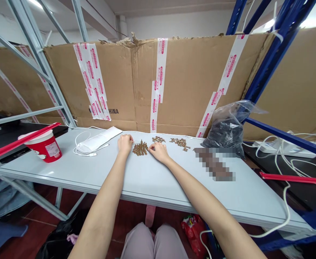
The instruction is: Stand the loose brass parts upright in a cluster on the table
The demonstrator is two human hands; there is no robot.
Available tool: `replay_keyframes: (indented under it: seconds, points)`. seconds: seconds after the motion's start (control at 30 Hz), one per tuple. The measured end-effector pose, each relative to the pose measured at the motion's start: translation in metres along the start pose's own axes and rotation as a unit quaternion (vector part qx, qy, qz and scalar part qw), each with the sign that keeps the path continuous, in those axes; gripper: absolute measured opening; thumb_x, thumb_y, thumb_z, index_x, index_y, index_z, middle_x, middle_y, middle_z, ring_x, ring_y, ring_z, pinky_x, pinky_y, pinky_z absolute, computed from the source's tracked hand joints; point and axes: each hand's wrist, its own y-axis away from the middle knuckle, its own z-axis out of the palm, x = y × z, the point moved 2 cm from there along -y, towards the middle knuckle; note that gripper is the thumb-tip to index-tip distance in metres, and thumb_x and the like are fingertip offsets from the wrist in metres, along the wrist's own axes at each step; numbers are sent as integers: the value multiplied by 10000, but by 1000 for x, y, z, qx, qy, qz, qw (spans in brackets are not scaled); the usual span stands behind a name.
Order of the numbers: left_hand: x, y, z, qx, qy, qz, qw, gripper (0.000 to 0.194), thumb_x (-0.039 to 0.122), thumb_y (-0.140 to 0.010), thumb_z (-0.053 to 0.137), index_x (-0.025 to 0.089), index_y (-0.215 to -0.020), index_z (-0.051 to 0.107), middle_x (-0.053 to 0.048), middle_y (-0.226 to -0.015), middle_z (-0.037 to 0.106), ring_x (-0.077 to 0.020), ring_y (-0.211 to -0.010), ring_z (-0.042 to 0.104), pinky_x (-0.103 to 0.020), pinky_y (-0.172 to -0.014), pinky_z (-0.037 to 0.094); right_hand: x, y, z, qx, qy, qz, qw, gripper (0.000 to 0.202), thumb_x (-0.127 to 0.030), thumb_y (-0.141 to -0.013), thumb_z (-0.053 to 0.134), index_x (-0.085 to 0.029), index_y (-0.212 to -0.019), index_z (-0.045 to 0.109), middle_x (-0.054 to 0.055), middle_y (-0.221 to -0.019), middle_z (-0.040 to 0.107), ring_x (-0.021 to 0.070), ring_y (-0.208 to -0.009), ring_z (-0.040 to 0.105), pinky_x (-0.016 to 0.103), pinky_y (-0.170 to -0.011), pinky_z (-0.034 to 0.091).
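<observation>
On the grey table, a cluster of small brass-coloured pieces [140, 148] stands upright between my two hands. My left hand [125, 143] is at the cluster's left side, its fingers closed, with whatever they hold too small to name. At the right edge of the cluster is my right hand [158, 151], thumb and fingertips pinched together; what is between them is too small to make out. Behind my right hand lies a small loose pile of similar pieces [158, 139]. Another scattered pile [179, 142] lies further to the right.
A red paper cup [46, 148] stands at the table's left. A white pouch [100, 139] with a white cable lies nearer the middle. At the back right sits a clear bag with dark contents [225, 131], behind a pixelated area. Cardboard [184, 82] rises along the back.
</observation>
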Motion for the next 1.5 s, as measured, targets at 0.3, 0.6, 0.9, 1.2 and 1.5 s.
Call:
replay_keyframes:
  seconds: [0.3, 0.6, 0.9, 1.2, 1.5]
  points:
    - [0, 0, 0, 3, -10, 8, 1000, 56, 231, -759, 566, 209, -760, 617, -43, -889, 618, -206, -922, 511, -300, -760, 391, 1, 0, 0, 4, -7, 23, 1000, 217, -298, -827, 451, -236, -828, 660, 45, -943, 625, 192, -946, 498, 319, -785, 303]
    - [0, 0, -1, 11, -27, 22, 999, 69, 248, -758, 555, 216, -750, 615, -41, -862, 624, -212, -905, 518, -299, -735, 400, 20, 11, -43, 99, -22, 66, 993, 205, -261, -829, 447, -235, -866, 648, 34, -1010, 623, 193, -970, 491, 324, -823, 291]
    - [2, -2, -1, 7, -9, 27, 1000, 69, 268, -753, 561, 207, -751, 594, -54, -867, 621, -229, -908, 522, -308, -722, 399, 140, 137, -146, 115, 2, 47, 992, 341, -409, -861, 384, -272, -823, 694, 34, -1123, 574, 211, -1057, 464, 367, -945, 295]
    - [4, 0, 0, -10, -36, 28, 999, 114, 298, -747, 533, 206, -767, 598, -65, -852, 624, -241, -911, 522, -312, -721, 404, 184, 208, -160, 103, 23, 99, 989, 408, -477, -865, 315, -305, -958, 673, 28, -1235, 503, 248, -1160, 411, 450, -1014, 256]
    - [5, 1, -1, -10, -38, 42, 998, 127, 285, -755, 523, 205, -810, 605, -58, -868, 632, -232, -892, 532, -300, -705, 404, 184, 195, -149, 57, 54, 113, 990, 459, -493, -876, 247, -306, -1192, 524, 43, -1323, 420, 252, -1229, 341, 475, -1020, 259]
